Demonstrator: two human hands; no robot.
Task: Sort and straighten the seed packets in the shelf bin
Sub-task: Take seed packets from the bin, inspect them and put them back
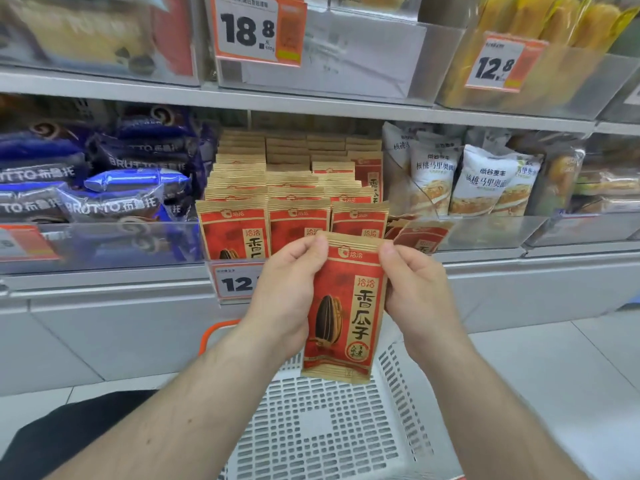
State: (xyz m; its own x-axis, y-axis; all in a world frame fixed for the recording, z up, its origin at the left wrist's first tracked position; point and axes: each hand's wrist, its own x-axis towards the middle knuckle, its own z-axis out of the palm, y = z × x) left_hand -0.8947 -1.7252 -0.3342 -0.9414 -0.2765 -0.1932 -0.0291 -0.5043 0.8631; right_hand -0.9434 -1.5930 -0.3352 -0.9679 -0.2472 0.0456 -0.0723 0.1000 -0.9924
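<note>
A red and tan sunflower seed packet (348,308) hangs upright in front of the shelf, held between both hands. My left hand (285,292) grips its left edge with the thumb near the top corner. My right hand (414,289) grips the right edge the same way. Behind it, the clear shelf bin (207,261) holds three upright rows of identical seed packets (294,188). At the bin's right end one tilted packet (420,235) leans sideways.
Blue snack bags (90,188) fill the bin to the left, white bread bags (485,181) the bin to the right. Price tags (256,29) hang on the shelf above. A white basket with an orange rim (329,420) sits below my arms.
</note>
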